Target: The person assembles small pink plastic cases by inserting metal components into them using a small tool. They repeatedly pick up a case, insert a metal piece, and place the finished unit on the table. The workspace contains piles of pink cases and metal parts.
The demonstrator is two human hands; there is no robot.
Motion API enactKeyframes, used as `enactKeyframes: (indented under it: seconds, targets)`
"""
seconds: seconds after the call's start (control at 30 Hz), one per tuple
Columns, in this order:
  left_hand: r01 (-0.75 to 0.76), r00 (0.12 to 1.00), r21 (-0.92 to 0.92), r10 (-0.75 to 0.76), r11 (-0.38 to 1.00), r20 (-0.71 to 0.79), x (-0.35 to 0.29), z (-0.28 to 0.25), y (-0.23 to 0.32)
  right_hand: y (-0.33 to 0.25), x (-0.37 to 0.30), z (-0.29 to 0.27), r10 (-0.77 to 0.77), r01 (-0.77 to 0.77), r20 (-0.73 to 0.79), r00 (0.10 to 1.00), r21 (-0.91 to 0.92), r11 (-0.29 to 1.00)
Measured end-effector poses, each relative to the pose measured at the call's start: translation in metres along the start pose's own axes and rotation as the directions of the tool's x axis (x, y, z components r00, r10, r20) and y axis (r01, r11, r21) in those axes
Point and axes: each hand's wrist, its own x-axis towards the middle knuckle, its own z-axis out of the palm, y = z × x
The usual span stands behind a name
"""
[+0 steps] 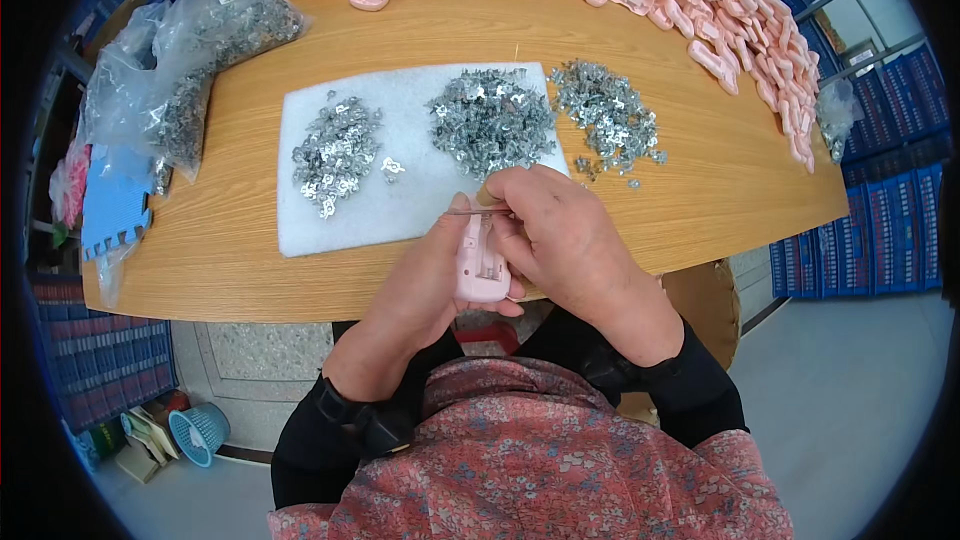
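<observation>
Casing (484,287), pink, clamped in your left hand (428,270); your right hand (572,232) pinches a thin rod (472,212) across its far end; metal pieces (492,118) lie beyond your grip.

The one view looks steeply down from the person's head through a wide fisheye lens. It faces forward over the table (380,40), which stretches to the top of the frame. The left hand (432,265) and right hand (567,225) sit near the centre, close below the lens; patterned clothing (560,450) fills the lower middle.
</observation>
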Motion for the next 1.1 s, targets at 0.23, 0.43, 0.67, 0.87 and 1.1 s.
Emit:
enactKeyframes:
  seconds: [0.23, 0.43, 0.67, 0.87, 1.1]
  targets:
    - [0.03, 1.0, 0.065, -0.03, 0.997, -0.006, 0.003, 0.002, 0.003, -0.001, 0.003, -0.005, 0.033, -0.027, 0.087, 0.996, -0.064, 0.998]
    - [0.061, 0.998, 0.147, -0.058, 0.987, -0.023, 0.003, 0.008, 0.006, -0.009, 0.006, -0.008, 0.039, -0.023, 0.112, 0.993, -0.137, 0.99]
    - [0.034, 0.998, 0.018, -0.035, 0.999, 0.054, 0.003, -0.002, 0.002, -0.004, 0.004, -0.017, 0.181, -0.188, 0.077, 0.98, 0.096, 0.977]
    - [-0.019, 0.981, 0.043, 0.01, 0.999, 0.193, 0.0, -0.005, 0.006, 0.007, -0.005, -0.01, 0.347, -0.402, 0.226, 0.91, 0.283, 0.871]
    - [0.013, 0.985, 0.049, -0.021, 0.999, 0.169, -0.003, -0.005, 0.006, 0.013, -0.006, -0.006, 0.4, -0.486, 0.29, 0.87, 0.363, 0.795]
